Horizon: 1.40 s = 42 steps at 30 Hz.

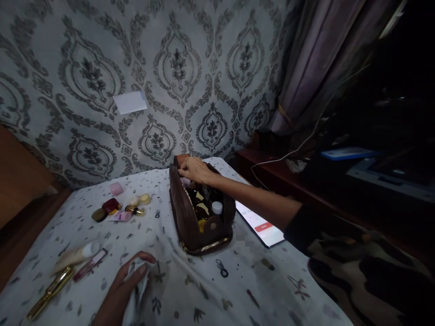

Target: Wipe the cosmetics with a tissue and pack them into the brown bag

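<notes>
A brown toiletry bag (181, 213) stands unzipped on the patterned white sheet. Inside it are dark bottles with yellowish labels and a white-capped container (216, 208). My right hand (196, 171) reaches over the bag's far end, its fingers bent down at the opening by the left rim. The fingertips are partly hidden, so what they pinch does not show. At the lower left, my left hand (131, 276) is curled around a white cloth (137, 290), resting low over the sheet in front of the bag.
Left of the bag lie small cosmetics: a pink piece (116, 188), a dark red jar (110, 206), a small tube (119, 216) and a gold-capped bottle (135, 210). Nearer are a beige tube (76, 256), a lip gloss (91, 265) and a gold tube (50, 292). A lit phone (261, 224) lies right.
</notes>
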Motion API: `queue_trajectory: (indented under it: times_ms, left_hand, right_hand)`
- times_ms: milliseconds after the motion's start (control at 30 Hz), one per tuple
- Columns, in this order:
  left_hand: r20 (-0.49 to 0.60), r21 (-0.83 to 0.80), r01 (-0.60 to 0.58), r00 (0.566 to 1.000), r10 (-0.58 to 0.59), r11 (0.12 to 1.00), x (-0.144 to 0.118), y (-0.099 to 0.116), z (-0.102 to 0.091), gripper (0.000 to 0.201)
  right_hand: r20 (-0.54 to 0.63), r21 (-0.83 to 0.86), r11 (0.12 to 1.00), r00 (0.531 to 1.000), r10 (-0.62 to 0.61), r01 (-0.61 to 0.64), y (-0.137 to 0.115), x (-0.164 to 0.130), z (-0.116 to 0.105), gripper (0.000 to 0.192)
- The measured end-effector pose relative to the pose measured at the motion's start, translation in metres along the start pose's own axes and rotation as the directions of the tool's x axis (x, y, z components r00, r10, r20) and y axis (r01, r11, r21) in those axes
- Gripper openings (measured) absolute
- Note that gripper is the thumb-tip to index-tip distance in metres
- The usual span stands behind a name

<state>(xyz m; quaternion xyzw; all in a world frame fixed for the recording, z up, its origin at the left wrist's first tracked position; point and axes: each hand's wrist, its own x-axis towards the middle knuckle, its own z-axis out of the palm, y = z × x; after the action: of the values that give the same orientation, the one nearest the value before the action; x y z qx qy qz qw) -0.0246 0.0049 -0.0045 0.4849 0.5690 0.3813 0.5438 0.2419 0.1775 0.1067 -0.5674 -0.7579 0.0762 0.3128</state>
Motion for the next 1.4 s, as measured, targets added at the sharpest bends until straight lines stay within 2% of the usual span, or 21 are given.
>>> queue_trajectory:
  times_ms: [133,267,367,467,600,733,833,933,1033,1100,1200,1300,1400]
  left_hand:
    - [0.016,0.007,-0.006,1.000,0.006,1.000,0.001,-0.002,-0.002,0.050]
    - [0.034,-0.002,-0.002,0.999,0.002,1.000,-0.001,-0.001,-0.003,0.044]
    - [0.024,-0.003,-0.052,0.998,0.052,0.999,-0.001,0.000,-0.003,0.041]
    - [0.045,0.002,-0.077,0.996,0.077,0.997,-0.001,0.000,-0.005,0.039]
    - [0.076,0.029,-0.116,0.991,0.113,0.993,0.001,-0.001,-0.009,0.035]
    - [0.120,0.058,-0.235,0.966,0.227,0.970,0.005,-0.005,-0.015,0.031]
    - [0.160,0.075,-0.281,0.950,0.267,0.957,0.006,-0.008,-0.018,0.030]
    - [0.120,0.128,-0.331,0.941,0.317,0.935,0.003,-0.006,-0.020,0.032]
    - [0.056,0.183,-0.357,0.934,0.353,0.916,-0.002,-0.002,-0.026,0.031]
    - [0.021,0.243,-0.375,0.924,0.382,0.895,-0.004,0.002,-0.037,0.031]
    - [-0.073,0.417,-0.394,0.884,0.462,0.819,-0.006,0.005,-0.067,0.031]
    - [-0.271,0.611,-0.272,0.810,0.520,0.743,-0.011,0.005,-0.108,0.033]
    - [-0.467,0.709,-0.053,0.711,0.525,0.703,-0.020,-0.001,-0.146,0.035]
  right_hand:
    - [-0.001,-0.009,1.000,1.000,0.023,-0.023,-0.005,-0.001,-0.006,0.028]
    - [-0.063,0.041,0.998,0.997,0.045,-0.042,-0.009,-0.005,-0.017,0.030]
    - [-0.126,0.110,0.994,0.991,0.037,-0.023,-0.013,-0.014,-0.025,0.030]
    - [-0.199,0.202,0.978,0.980,-0.014,0.055,-0.019,-0.032,-0.028,0.031]
    - [-0.273,0.287,0.934,0.953,-0.134,0.214,-0.040,-0.073,-0.025,0.033]
    - [-0.204,0.365,0.871,0.941,-0.269,0.328,-0.070,-0.122,-0.010,0.037]
    - [-0.043,0.468,0.822,0.937,-0.346,0.325,-0.089,-0.152,0.013,0.037]
    - [0.076,0.556,0.791,0.932,-0.355,0.257,-0.100,-0.173,0.043,0.039]
    - [0.155,0.620,0.769,0.938,-0.311,0.153,-0.107,-0.184,0.072,0.040]
    - [0.219,0.670,0.741,0.939,-0.265,0.053,-0.110,-0.188,0.086,0.041]
    - [0.348,0.728,0.668,0.923,-0.165,-0.155,-0.115,-0.189,0.102,0.042]
    - [0.486,0.741,0.550,0.873,-0.043,-0.385,-0.118,-0.192,0.118,0.044]
    - [0.533,0.760,0.423,0.845,0.029,-0.494,-0.119,-0.196,0.134,0.046]
